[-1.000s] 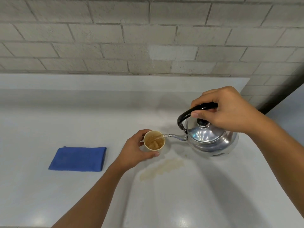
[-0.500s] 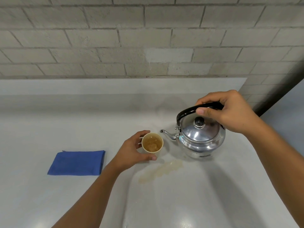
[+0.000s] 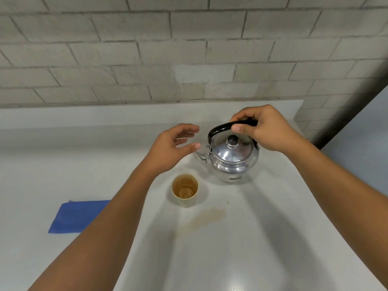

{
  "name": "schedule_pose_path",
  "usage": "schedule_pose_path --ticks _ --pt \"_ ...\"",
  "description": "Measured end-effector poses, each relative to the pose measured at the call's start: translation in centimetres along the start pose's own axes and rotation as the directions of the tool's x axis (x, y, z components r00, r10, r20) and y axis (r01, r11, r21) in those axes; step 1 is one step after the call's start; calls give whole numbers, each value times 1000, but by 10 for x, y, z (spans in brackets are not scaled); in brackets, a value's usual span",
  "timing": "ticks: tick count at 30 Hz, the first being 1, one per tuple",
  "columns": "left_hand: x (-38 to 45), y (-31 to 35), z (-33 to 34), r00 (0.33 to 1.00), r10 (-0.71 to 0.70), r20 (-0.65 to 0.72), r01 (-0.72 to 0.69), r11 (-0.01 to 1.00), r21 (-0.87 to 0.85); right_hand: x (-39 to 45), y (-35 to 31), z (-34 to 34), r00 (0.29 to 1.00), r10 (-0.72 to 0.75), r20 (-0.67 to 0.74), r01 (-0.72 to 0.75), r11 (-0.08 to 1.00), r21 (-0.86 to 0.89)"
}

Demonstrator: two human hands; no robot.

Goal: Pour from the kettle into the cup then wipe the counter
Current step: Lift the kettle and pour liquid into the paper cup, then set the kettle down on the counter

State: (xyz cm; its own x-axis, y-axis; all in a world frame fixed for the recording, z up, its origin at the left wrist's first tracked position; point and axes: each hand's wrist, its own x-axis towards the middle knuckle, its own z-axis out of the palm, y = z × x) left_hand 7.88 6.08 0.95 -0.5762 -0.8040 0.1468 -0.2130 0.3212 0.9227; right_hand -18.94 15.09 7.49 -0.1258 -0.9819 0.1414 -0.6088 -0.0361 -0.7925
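A shiny metal kettle [image 3: 233, 158] with a black handle stands upright on the white counter [image 3: 273, 238]. My right hand [image 3: 266, 127] grips its handle from the right. A small cream cup [image 3: 185, 190] holding brownish liquid stands in front of the kettle, to its left. My left hand [image 3: 172, 148] hovers above and behind the cup with fingers spread, near the kettle's spout, holding nothing. A brownish spill [image 3: 206, 218] lies on the counter just in front of the cup. A folded blue cloth [image 3: 73, 216] lies at the left, partly hidden by my left forearm.
A grey brick wall [image 3: 147, 59] rises behind the counter's raised back ledge. The counter ends at the right, where a dark gap and a pale surface [image 3: 361, 143] show.
The kettle went from tilted and pouring to upright on the counter. My left hand let go of the cup and rose toward the spout.
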Motion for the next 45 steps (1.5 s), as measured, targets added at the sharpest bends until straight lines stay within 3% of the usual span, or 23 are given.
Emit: schedule_pose_path --ticks 16,37,42,45 --pt "66 -3 44 995 -67 -68 77 985 157 35 58 18 992 125 -27 -121 985 121" --pt "75 -24 43 998 -52 -40 59 979 193 41 61 29 984 172 -51 -171 985 26" --pt "54 -19 17 1000 -13 -10 15 982 189 34 24 35 988 13 -152 -37 987 -154" --pt "21 -21 -20 1000 21 19 -26 952 305 26 -12 53 990 -51 -130 32 989 -148"
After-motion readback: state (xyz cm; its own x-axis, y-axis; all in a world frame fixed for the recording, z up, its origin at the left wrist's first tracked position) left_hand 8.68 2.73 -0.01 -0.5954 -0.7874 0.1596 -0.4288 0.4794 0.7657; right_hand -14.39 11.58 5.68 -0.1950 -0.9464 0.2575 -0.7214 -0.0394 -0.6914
